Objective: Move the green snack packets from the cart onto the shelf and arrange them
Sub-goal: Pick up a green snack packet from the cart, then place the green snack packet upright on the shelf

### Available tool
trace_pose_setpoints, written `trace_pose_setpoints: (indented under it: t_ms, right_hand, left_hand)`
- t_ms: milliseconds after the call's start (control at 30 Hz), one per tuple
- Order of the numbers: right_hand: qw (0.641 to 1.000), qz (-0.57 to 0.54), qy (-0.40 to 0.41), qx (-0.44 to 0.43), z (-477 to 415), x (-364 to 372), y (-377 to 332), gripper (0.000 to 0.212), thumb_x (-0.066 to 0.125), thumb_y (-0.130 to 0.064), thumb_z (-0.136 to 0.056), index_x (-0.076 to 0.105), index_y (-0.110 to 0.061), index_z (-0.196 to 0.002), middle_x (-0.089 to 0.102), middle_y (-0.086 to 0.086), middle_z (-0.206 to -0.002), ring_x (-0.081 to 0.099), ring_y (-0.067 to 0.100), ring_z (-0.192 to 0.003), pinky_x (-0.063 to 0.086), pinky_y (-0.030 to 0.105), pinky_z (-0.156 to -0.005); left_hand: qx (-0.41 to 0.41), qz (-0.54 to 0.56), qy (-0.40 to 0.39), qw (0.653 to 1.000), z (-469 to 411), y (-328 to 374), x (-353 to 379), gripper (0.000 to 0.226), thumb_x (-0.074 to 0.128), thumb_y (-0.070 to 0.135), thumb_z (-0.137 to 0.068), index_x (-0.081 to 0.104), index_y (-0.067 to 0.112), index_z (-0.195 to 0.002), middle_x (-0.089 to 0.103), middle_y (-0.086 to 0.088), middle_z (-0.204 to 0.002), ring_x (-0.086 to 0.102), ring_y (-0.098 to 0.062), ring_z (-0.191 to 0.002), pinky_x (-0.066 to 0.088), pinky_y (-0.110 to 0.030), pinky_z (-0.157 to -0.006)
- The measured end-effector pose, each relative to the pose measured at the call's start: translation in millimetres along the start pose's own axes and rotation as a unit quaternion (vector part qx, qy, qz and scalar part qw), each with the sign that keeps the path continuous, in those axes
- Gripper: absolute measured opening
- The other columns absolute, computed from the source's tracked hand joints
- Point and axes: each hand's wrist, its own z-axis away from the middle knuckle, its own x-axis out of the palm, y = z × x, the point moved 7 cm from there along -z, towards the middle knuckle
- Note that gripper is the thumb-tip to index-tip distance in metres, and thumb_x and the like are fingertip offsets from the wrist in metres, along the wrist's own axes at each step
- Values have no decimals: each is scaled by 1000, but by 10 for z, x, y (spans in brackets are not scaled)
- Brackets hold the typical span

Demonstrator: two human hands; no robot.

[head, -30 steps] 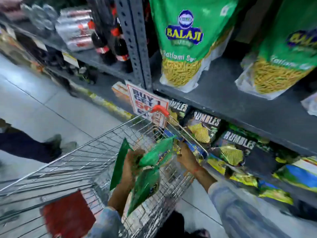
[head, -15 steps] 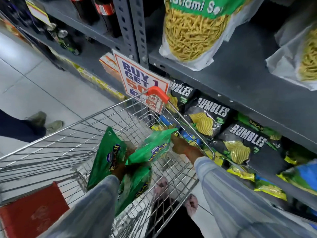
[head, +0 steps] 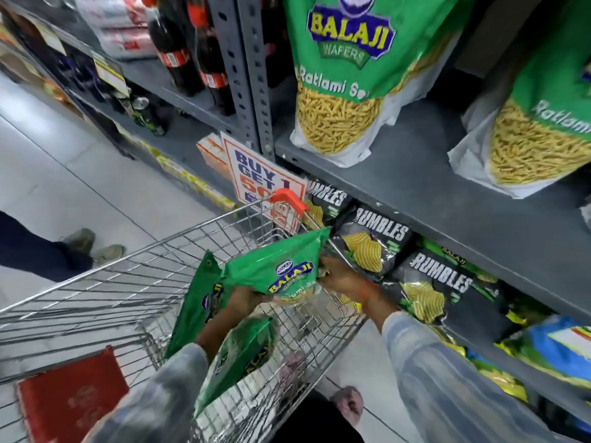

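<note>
Left hand point(head: 244, 298) and right hand point(head: 339, 276) both grip a green plastic snack packet point(head: 281, 266) above the wire cart point(head: 134, 282).

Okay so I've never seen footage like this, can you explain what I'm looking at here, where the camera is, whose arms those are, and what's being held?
The camera sits on a person's head, looking forward and down, so the two arms reaching in from the bottom are that person's own. No machine is involved.

They stand at a wire shopping cart beside a grey store shelf. The left hand grips several green Balaji snack packets over the cart. The right hand meets the right edge of the top packet; whether it grips is unclear.

On the shelf above stand two larger green Balaji bags. The level below holds black Rumbles chip bags. A Buy 1 Get 1 sign hangs on the upright, and dark soda bottles stand further left.
</note>
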Motion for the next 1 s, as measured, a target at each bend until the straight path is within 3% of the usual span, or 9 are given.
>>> trace_pose_setpoints:
  t_ms: [133,267,400,500,600,700,800,833,1000]
  right_hand:
    - [997,-68,34,-27,497,-207,-347,54,55,14,-76,48,-15,-121,57,5,-117,51,19,-110,47,12,-74]
    - [989,-106,77,-66,1012,-502,-735,54,52,20,-73,56,-21,-108,60,9,-116,54,31,-116,46,44,-95]
    - [978,-97,146,-110,1508,-936,-1138,45,50,22,-78,50,8,-120,61,11,-113,58,24,-103,51,22,-84]
    - [960,-110,214,-146,1879,-1356,-1308,41,51,22,-78,49,14,-118,56,23,-120,54,27,-110,51,17,-78]
    - [943,-133,261,-155,1981,-1726,-1274,38,56,16,-79,52,12,-117,59,19,-116,63,21,-101,54,19,-76]
    - [919,-160,335,-130,2075,-2120,-1100,32,56,7,-83,55,4,-115,62,2,-101,65,8,-86,51,8,-66]
    - [896,-192,379,-130,2093,-2424,-923,25,37,25,-81,54,15,-95,62,-17,-57,58,14,-69,43,5,-48]
    - [889,-180,400,-134,2106,-2494,-873,30,33,28,-79,56,9,-85,62,-16,-50,57,8,-64,41,7,-47]
    - [870,-95,472,-105,2254,-2621,-675,35,40,19,-79,63,1,-99,60,-1,-74,54,-10,-54,40,10,-55]
  left_hand:
    - [94,81,52,991,427,474,-213,26,54,-7,-84,59,-10,-109,76,-11,-80,69,-8,-62,58,-40,-79]
    - [215,24,29,976,1033,1067,-282,19,77,1,-65,73,5,-84,73,-13,-87,67,-7,-73,58,-26,-78]
    - [305,28,7,952,1345,1614,-281,41,82,8,-63,41,6,-54,38,-7,-55,40,-15,-66,37,-29,-69]
    - [348,19,-7,937,1537,2073,-95,38,78,4,-68,46,7,-49,52,3,-46,44,-5,-51,42,-15,-55]
    - [385,6,-16,923,1550,2432,122,21,82,13,-66,67,-1,-73,72,-7,-67,61,-10,-68,54,-29,-75]
    - [396,7,-29,918,1593,2762,437,10,78,4,-68,68,1,-68,67,6,-54,58,-5,-57,53,-26,-65]
    - [393,23,-43,918,1635,2993,783,18,76,-1,-68,64,-12,-77,72,-17,-81,58,8,-50,51,-11,-52]
    - [400,24,-42,915,1643,3042,864,20,73,-6,-70,64,-17,-84,74,-5,-78,56,12,-48,46,-5,-50]
    - [416,2,-91,905,1468,3124,1214,34,74,-2,-72,65,-7,-104,64,-29,-112,60,16,-65,50,-5,-65]
